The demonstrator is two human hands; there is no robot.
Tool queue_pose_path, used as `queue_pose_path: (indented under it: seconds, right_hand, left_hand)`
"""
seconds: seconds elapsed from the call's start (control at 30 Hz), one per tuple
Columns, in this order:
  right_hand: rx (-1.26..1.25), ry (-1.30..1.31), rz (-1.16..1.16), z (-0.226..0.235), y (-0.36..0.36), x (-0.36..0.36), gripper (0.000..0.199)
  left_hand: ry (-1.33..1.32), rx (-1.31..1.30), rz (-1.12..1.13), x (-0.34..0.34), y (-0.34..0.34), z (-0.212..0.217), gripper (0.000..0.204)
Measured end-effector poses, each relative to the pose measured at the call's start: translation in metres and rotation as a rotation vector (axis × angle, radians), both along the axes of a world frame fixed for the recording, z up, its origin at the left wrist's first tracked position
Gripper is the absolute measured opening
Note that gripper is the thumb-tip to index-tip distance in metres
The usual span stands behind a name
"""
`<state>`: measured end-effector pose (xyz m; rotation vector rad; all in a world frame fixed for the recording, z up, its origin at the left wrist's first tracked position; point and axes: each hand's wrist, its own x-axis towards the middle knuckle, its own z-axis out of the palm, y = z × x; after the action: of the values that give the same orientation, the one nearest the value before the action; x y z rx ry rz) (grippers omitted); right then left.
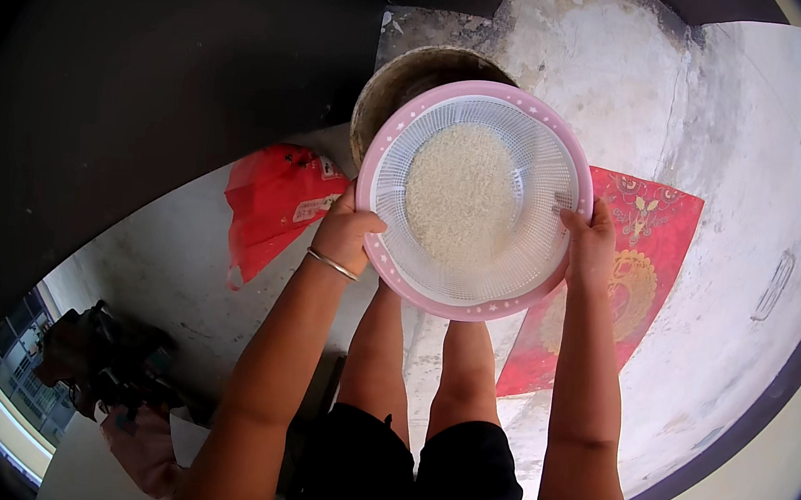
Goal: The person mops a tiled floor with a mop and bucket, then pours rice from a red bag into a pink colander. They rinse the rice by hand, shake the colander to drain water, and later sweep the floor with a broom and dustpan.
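Holding up, over a pale, scuffed floor point(607, 86), a round white plastic mesh colander point(550, 168) with a broad pink rim point(458, 310) dotted with white stars. Pinching the rim's left side with the left grip point(349, 228), banded at the wrist by a thin silver-coloured bangle point(332, 263), and its right side with the right grip point(590, 249). Bearing loose white rice grains point(461, 193), spread over the colander's bottom. Overlapping, from this angle, a round, worn, brown-grey bucket point(378, 99) beyond. Flanked on the floor by a crumpled red plastic bag point(273, 198) to the left and a flat red sheet point(662, 250) with gold ornament to the right.
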<state>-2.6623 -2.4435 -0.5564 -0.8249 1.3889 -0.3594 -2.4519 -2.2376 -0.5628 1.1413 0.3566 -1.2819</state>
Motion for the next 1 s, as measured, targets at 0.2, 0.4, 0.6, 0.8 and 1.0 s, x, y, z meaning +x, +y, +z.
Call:
queue_pose_path:
  seconds: [0.2,0.4,0.6,0.8,1.0]
  right_hand:
    - [-0.059,0.023,0.189,-0.016,0.02,0.009,0.027]
    - [-0.218,0.14,0.391,0.019,0.043,0.033,0.028]
    - [-0.149,0.136,0.065,-0.011,-0.006,-0.003,0.032]
    - [-0.251,0.129,0.23,0.001,0.02,0.025,0.033]
    - [-0.43,0.188,0.269,-0.006,0.027,0.016,0.039]
  left_hand:
    - [-0.207,0.153,-0.011,0.009,-0.005,0.014,0.056]
    - [-0.021,0.037,0.055,0.061,-0.001,0.019,0.038]
    - [-0.333,0.067,-0.07,0.004,-0.028,0.036,0.048]
    - [-0.235,0.142,-0.027,0.024,-0.009,0.019,0.042]
    - [0.127,0.069,0.099,0.059,-0.001,0.024,0.043]
